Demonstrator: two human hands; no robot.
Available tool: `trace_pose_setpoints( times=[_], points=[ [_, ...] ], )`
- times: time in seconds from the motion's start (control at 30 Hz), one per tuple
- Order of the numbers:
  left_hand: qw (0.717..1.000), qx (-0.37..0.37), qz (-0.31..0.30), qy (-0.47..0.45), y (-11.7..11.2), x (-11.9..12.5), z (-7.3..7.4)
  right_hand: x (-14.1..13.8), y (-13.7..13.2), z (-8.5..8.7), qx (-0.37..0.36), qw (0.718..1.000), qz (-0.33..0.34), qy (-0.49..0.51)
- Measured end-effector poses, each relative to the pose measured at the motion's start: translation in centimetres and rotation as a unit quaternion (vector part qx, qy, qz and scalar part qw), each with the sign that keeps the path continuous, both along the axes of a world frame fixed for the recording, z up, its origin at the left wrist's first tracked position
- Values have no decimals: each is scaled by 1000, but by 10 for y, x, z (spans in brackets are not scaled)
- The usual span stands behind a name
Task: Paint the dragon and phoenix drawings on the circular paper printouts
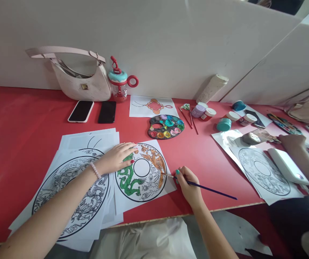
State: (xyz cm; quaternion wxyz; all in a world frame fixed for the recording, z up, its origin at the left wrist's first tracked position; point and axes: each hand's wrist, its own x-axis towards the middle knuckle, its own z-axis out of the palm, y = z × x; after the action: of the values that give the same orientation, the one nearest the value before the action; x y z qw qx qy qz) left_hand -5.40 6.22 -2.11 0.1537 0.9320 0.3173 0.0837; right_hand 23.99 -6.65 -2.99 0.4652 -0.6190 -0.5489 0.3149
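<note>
Bare left forearm (70,196), left hand (119,158) outspread on one drawing (141,168), right hand (191,192) snug round one paintbrush (211,190) (two phones (81,111) beyond)

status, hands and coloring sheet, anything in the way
Left hand on dragon-and-phoenix coloring sheet. Right hand holding paintbrush, tip at orange phoenix. In the way: left hand, partly over green dragon.

1 head-worn camera looks down across the table (17,118).
</note>
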Motion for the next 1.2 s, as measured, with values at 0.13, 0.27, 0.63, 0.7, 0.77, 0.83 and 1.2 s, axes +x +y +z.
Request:
trace_pose_setpoints(
  times=[0.13,0.27,0.63,0.7,0.77,0.83,1.2],
  points=[
    [1000,-3,0,-1,0,0,0,1,1,-2,-6,1000,5,1],
    [1000,-2,0,0,-1,0,1,1,2,-1,-8,1000,6,3],
    [999,23,-2,29,-3,1,1,-1,-1,5,1,999,32,6],
    [999,34,1,42,-5,1,1,0,0,3,1,1000,29,-6],
    [998,45,5,53,-6,2,2,0,-1,3,-6,998,54,-8],
    [997,54,11,60,-5,2,3,0,-2,6,-12,996,87,13],
    [989,103,100,43,16,-33,0,-3,24,19,5,1000,-6,21]
  ],
)
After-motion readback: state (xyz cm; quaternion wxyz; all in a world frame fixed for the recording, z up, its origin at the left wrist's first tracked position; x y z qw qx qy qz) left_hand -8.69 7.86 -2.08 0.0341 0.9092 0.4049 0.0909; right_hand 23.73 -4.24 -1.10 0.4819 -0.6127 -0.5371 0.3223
